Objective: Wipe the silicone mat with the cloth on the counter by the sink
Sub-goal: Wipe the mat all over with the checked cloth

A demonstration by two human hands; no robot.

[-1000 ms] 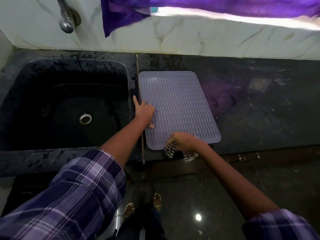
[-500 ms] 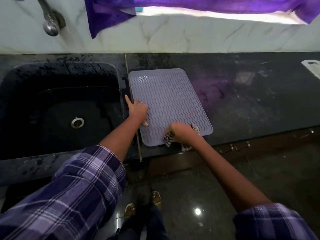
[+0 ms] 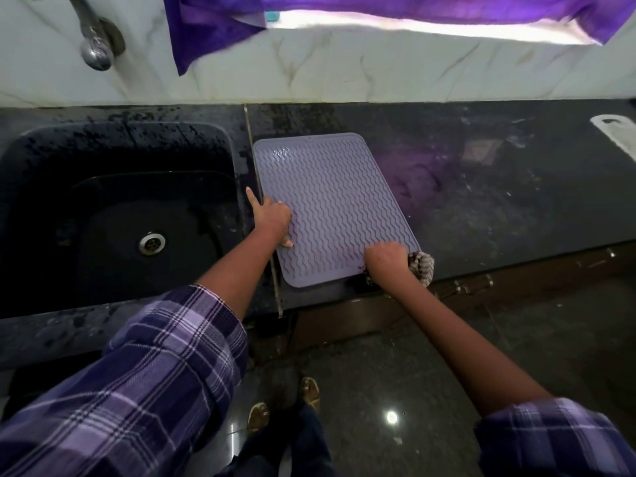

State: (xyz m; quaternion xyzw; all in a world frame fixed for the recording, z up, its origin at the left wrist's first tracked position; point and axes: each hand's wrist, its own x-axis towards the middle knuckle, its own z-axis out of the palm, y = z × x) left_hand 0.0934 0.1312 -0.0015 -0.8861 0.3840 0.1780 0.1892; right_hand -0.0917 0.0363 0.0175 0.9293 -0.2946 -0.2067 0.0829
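Note:
A lilac silicone mat [image 3: 330, 201] with a wavy ribbed surface lies flat on the black counter [image 3: 499, 201], just right of the sink. My left hand [image 3: 272, 220] rests on the mat's left edge, index finger pointing away along the counter, thumb on the mat. My right hand [image 3: 387, 259] grips a bunched checked cloth [image 3: 421, 266] at the mat's near right corner. Most of the cloth is hidden under that hand; a wad sticks out to the right, over the counter.
A black sink [image 3: 113, 215] with a metal drain [image 3: 151, 243] sits to the left, a tap [image 3: 94, 39] above it. Purple fabric [image 3: 213, 25] hangs over the marble wall. A white object [image 3: 616, 130] lies at the far right. The counter's front edge runs just below the mat.
My right hand has slid the cloth rightward along the mat's near edge, from the near middle to the near right corner. The left hand has stayed on the left edge.

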